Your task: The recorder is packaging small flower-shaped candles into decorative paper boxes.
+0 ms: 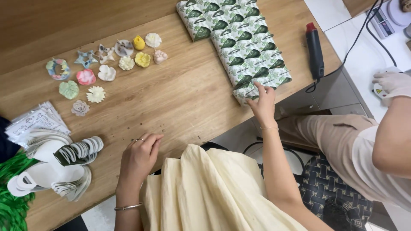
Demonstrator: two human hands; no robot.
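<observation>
My right hand [263,104] reaches out to the near end of a row of small leaf-printed paper boxes [239,40] and touches the closest box [249,89] with its fingertips. My left hand [140,155] rests curled on the wooden table's [171,94] front edge, holding nothing, with a ring on one finger and a bangle at the wrist. Several small flower- and shell-shaped pieces [107,64] in pastel colours lie at the table's far left. My cream dress fills the lower middle of the view.
Flat folded white and green box blanks [64,162] and clear bags [36,122] lie at the left, beside green shredded filler [13,201]. A black heat gun [314,51] lies at the right edge. Another person's gloved hand [391,83] rests on the white counter.
</observation>
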